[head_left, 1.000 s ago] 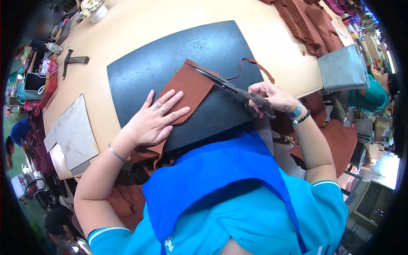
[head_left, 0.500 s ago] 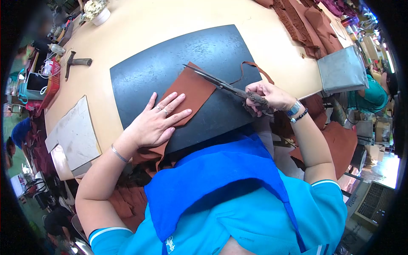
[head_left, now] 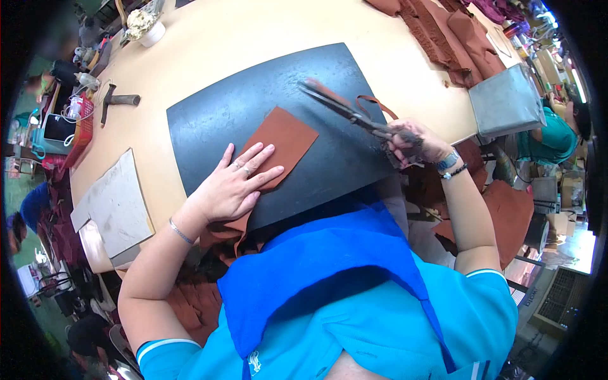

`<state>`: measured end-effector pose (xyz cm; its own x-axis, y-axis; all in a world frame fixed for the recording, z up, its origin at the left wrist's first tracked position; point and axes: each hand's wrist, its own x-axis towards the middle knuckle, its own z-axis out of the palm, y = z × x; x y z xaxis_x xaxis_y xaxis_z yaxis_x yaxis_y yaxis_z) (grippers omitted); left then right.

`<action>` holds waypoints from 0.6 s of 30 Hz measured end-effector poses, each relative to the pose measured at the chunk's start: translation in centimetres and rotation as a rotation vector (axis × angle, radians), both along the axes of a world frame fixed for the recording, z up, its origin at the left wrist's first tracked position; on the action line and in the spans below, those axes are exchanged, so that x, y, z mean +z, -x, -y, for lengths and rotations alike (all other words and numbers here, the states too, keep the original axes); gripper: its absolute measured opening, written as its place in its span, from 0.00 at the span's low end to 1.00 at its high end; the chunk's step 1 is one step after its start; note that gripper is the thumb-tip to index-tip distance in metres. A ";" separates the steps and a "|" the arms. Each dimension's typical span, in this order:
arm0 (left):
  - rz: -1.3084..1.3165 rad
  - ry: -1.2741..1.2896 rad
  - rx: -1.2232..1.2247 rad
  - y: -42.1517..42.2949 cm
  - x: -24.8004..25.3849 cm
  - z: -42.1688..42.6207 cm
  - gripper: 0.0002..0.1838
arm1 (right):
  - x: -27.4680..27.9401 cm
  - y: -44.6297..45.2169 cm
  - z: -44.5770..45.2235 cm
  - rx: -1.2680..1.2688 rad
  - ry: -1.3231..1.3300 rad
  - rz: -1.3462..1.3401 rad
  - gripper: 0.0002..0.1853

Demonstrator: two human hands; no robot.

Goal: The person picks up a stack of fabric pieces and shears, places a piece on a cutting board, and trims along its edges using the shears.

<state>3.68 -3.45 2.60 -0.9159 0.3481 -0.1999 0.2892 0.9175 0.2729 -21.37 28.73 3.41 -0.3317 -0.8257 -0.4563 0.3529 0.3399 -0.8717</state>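
My left hand point(head_left: 235, 182) lies flat with fingers spread on a brown leather piece point(head_left: 289, 138), pressing it against a black cutting mat point(head_left: 342, 158). My right hand point(head_left: 419, 142) is wrapped around the handles of a pair of scissors point(head_left: 342, 109), which have dark, wrapped-looking grips. Their blades point up and left above the mat, apart from the leather. A blurred brown sliver shows along the blades. Behind them, a thin leather strip point(head_left: 378, 105) curls at the mat's right edge. More of the brown leather hangs over the near edge, below my left wrist.
On the left of the table are a hammer point(head_left: 120, 100), a grey sheet point(head_left: 117, 209) and a red basket point(head_left: 82, 130). A white pot point(head_left: 151, 35) stands at the far left. Brown leather point(head_left: 453, 47) and a grey block point(head_left: 506, 101) lie right. A co-worker's teal sleeve point(head_left: 552, 136) shows beyond.
The scissors have moved right, off the leather's far edge, with my right hand. A narrow sliver along that edge has come away. My left hand stays on the leather.
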 end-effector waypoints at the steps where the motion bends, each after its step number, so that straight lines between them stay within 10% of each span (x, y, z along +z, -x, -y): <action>1: -0.048 -0.015 0.017 0.0 0.0 0.0 0.31 | -0.3 0.7 -1.0 -0.086 0.003 0.046 0.09; 7: -0.226 -0.183 0.368 -1.2 1.8 3.2 0.10 | -1.1 4.9 -6.0 -0.377 0.013 -0.180 0.13; 11: -0.404 -0.125 0.704 -3.4 5.6 10.4 0.14 | -2.2 8.7 -7.8 -0.444 -0.312 -0.597 0.16; 13: -0.094 0.123 1.171 -4.1 10.3 15.4 0.18 | -3.7 10.5 -8.8 -0.477 -0.452 -0.788 0.17; 15: -0.653 0.451 0.671 -11.9 7.8 35.1 0.20 | -2.6 10.6 -8.8 -0.370 -0.733 -0.976 0.18; 18: -0.928 0.223 1.236 -18.0 12.0 43.4 0.19 | -1.8 10.4 -7.7 -0.127 -1.000 -1.200 0.21</action>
<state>21.71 -46.90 14.60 -0.4282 -0.6449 0.6331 -0.6633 0.7001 0.2645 -31.74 36.48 1.64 -0.9305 -0.3006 -0.2093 -0.2851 0.9531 -0.1014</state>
